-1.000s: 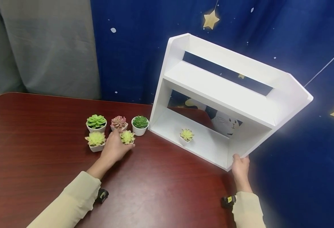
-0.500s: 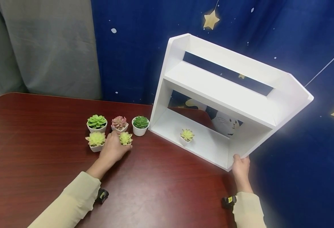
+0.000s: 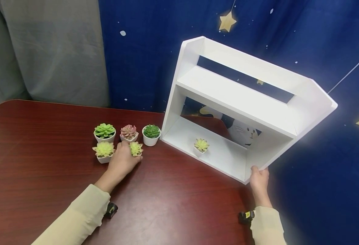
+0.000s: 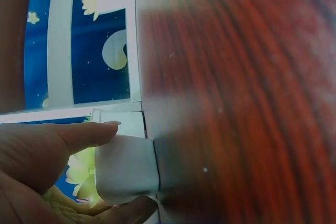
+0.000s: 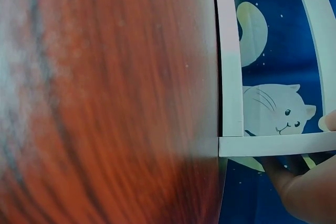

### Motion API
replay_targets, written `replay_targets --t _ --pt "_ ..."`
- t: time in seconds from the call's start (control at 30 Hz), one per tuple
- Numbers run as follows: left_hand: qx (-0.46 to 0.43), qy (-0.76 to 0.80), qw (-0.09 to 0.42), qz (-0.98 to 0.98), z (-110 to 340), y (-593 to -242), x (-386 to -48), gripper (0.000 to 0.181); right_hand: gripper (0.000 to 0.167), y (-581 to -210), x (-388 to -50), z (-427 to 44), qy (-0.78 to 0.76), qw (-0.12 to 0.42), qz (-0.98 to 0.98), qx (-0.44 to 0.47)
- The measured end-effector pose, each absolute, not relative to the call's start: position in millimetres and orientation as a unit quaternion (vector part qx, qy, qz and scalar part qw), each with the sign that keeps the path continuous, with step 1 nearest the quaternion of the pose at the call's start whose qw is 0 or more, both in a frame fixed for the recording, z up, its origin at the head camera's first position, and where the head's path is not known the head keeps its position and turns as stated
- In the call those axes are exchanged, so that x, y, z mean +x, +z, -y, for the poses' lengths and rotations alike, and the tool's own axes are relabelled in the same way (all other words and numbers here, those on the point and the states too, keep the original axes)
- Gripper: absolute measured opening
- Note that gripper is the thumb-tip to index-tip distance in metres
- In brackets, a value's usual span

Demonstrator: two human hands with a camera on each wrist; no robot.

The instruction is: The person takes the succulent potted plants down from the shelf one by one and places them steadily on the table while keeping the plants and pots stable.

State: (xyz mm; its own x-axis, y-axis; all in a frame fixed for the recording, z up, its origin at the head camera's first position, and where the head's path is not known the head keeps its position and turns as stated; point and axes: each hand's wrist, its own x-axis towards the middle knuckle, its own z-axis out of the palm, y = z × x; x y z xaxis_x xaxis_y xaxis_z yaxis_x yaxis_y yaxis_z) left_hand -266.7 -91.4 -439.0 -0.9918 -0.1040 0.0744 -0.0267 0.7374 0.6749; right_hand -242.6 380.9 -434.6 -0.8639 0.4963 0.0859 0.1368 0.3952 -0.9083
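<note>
My left hand [image 3: 122, 161] grips a small white pot holding a yellow-green succulent [image 3: 135, 148], thumb on one side and fingers on the other. In the left wrist view this white pot [image 4: 126, 170] stands on the table between thumb and fingers. At the right, my right hand [image 3: 259, 180] holds the lower side panel of a white two-tier shelf [image 3: 234, 102]. The right wrist view has that panel [image 5: 283, 144] between thumb and fingers, its fingertips partly hidden. Inside the shelf's lower tier sits another yellow-green succulent [image 3: 201, 146].
Around the left hand stand a bright green succulent [image 3: 104, 132], a pale yellow-green one [image 3: 104, 151], a pink one [image 3: 129, 132] and a dark green one [image 3: 151, 135] close to the shelf's left corner. Behind the red-brown table [image 3: 45, 153] hangs a blue curtain [image 3: 142, 51].
The left hand's fingers have drawn in slightly around the pot, and the succulent in it has shifted a little leftward. The right hand and shelf stay as they were.
</note>
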Motion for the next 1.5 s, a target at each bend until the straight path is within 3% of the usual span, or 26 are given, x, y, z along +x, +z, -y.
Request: replay_targets --t 0.23,0.5,0.7,0.83,0.93,1.03,1.17,1.33,1.5 --pt "0.036 -0.344 0.059 0.936 87 -435 -261 0.096 0.054 -436 -243 -381 0.511 0.177 0.819 -0.191" --pt "0.027 -0.303 0.084 0.949 78 -419 -253 0.080 0.054 -434 -241 -381 0.508 0.167 0.822 -0.194" --pt "0.023 -0.255 0.148 0.955 68 -414 -252 0.073 0.053 -433 -242 -380 0.513 0.173 0.818 -0.196" --pt "-0.017 -0.254 0.208 0.944 59 -417 -254 0.066 0.054 -434 -243 -380 0.520 0.174 0.813 -0.195" --pt "-0.048 -0.276 0.226 0.933 50 -418 -256 0.060 0.055 -434 -243 -380 0.522 0.173 0.812 -0.195" --pt "-0.067 -0.308 0.208 0.926 40 -417 -258 0.055 0.054 -435 -243 -381 0.517 0.173 0.815 -0.195" --pt "-0.094 -0.355 0.148 0.918 26 -415 -263 0.053 0.053 -434 -243 -382 0.521 0.181 0.811 -0.193" --pt "-0.115 -0.389 0.075 0.911 6 -420 -272 0.057 0.052 -434 -244 -380 0.525 0.189 0.806 -0.197" --pt "-0.121 -0.420 0.037 0.899 -15 -427 -285 0.061 0.053 -434 -243 -380 0.519 0.176 0.812 -0.199"
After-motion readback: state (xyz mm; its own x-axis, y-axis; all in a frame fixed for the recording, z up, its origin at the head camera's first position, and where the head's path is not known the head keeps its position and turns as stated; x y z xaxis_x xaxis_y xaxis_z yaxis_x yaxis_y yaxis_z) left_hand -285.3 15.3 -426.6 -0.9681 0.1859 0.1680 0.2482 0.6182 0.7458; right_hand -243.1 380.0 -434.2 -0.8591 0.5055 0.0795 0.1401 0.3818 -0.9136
